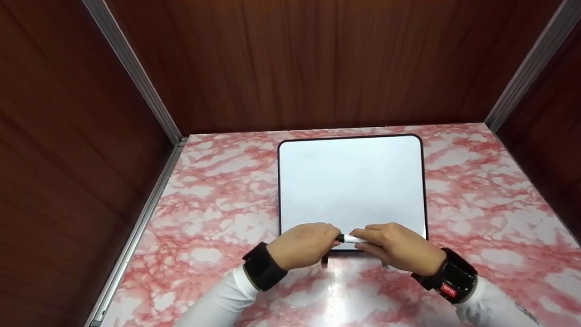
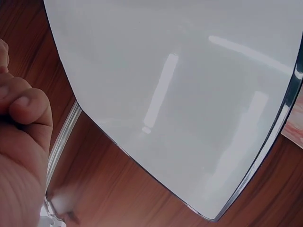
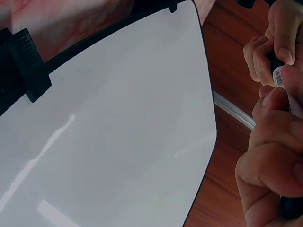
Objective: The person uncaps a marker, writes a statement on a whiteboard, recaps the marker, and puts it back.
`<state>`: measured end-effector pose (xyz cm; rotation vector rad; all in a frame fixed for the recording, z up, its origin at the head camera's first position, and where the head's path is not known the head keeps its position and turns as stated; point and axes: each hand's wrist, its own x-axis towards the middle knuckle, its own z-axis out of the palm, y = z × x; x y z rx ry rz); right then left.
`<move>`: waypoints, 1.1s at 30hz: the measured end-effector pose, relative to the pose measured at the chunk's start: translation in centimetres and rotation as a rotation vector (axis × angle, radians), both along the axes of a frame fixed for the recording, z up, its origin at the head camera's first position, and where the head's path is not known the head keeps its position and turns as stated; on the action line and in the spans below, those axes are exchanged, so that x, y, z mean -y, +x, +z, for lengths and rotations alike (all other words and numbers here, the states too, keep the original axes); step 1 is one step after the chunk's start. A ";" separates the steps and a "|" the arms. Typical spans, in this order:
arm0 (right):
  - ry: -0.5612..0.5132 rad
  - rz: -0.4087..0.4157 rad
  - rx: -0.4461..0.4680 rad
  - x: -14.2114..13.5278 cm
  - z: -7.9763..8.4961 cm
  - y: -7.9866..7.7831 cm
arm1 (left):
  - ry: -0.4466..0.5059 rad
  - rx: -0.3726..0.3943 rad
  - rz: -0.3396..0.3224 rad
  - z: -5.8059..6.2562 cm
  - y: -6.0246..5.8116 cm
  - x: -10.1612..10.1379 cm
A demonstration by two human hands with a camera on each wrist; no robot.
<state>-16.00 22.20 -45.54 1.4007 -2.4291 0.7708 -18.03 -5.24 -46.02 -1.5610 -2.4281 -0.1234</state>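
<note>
In the head view, a white marker [image 1: 350, 238] with a black cap lies level between both hands, in front of the lower edge of a black-framed whiteboard [image 1: 349, 186]. My left hand [image 1: 306, 245] pinches the capped end. The white barrel is in the grip of my right hand [image 1: 399, 247], which covers its other end. Up close in the right wrist view, a printed label shows on the barrel [image 3: 278, 77] between the two sets of fingers. The left wrist view catches only curled left fingers [image 2: 23, 104], with the marker hidden there.
Black feet [image 1: 324, 260] show under the whiteboard's lower edge, and a black clip-like piece [image 3: 31, 66] sits on its frame. The table [image 1: 218, 200] has a red and white marbled top. Brown wood panels [image 1: 295, 63] with metal corner strips enclose it at the back and sides.
</note>
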 end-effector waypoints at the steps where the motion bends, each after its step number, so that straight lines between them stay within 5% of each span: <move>1: 0.000 -0.001 0.012 -0.1 0.0 0.0 | 0.000 -0.024 -0.001 0.0 0.0 0.1; 6: -0.012 -0.041 0.069 -1.4 -0.3 -0.3 | 0.015 -0.079 0.035 0.2 -0.5 1.3; 11: -0.019 -0.114 0.105 -3.4 -0.6 -0.3 | 0.052 -0.047 0.115 0.4 -1.3 3.8; 22: -0.064 -0.248 0.005 -4.8 -0.9 -0.4 | 0.298 -0.086 0.273 0.5 -4.1 9.1; 33: -0.096 -0.323 0.041 -4.4 -1.7 -0.2 | 0.411 0.100 0.521 -0.6 -6.9 12.6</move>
